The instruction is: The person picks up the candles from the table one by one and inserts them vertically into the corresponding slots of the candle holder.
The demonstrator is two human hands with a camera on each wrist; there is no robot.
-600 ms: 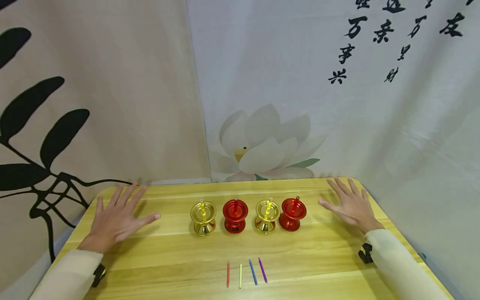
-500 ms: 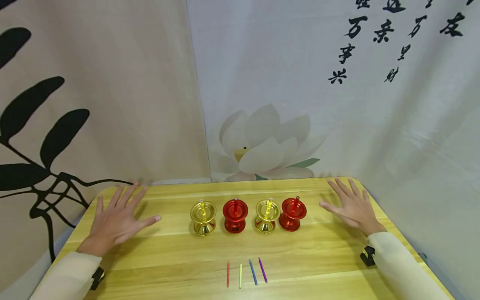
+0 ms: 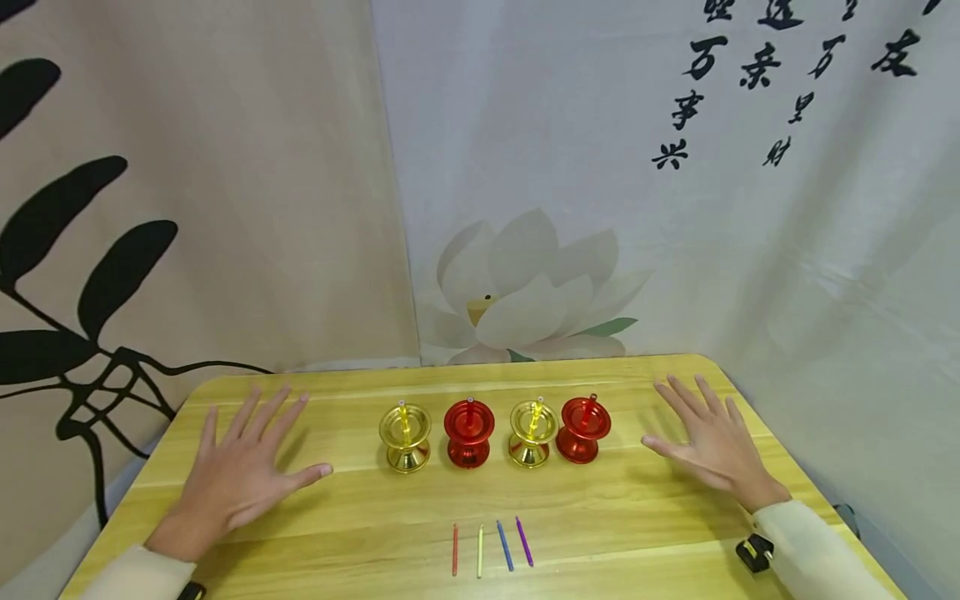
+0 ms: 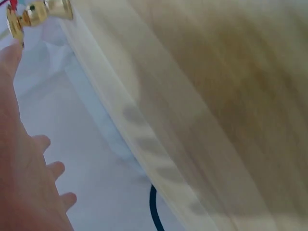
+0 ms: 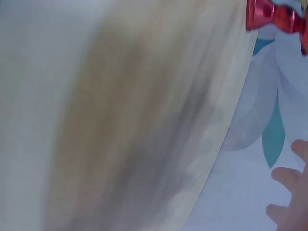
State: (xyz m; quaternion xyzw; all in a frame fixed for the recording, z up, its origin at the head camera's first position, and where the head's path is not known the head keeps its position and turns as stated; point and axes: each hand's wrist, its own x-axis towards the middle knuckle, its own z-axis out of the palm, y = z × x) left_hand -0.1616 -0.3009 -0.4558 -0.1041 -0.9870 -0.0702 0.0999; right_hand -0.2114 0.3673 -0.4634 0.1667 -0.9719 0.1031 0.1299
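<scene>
Head view shows both hands flat and spread on the wooden worktop, holding nothing: the left hand lies at the left with its fingers straight and fanned apart, the right hand at the right likewise, thumb pointing toward the middle. Between them stands a row of four small goblet-shaped candle holders, each with a thin pin or wick rising from its cup — a gold holder at the left, a red holder, a second gold holder and a second red holder, the last two touching or nearly so. Nearer the person lie four thin candles side by side: red candle, yellow candle, blue candle and purple candle. To handle these well, I judge that a fingertip pinch is wanted for the thin candles, taken one at a time so the neighbours do not roll, and a steadying hand on a holder's stem, since the holders look light and narrow-waisted. Both wrist views are motion-blurred and add little beyond a gold holder and a red one at the frame edges. On the hanging backdrop — black brush calligraphy in Chinese characters at the upper right, cut off by the frame; I cannot read it with certainty. No brand marks show.
</scene>
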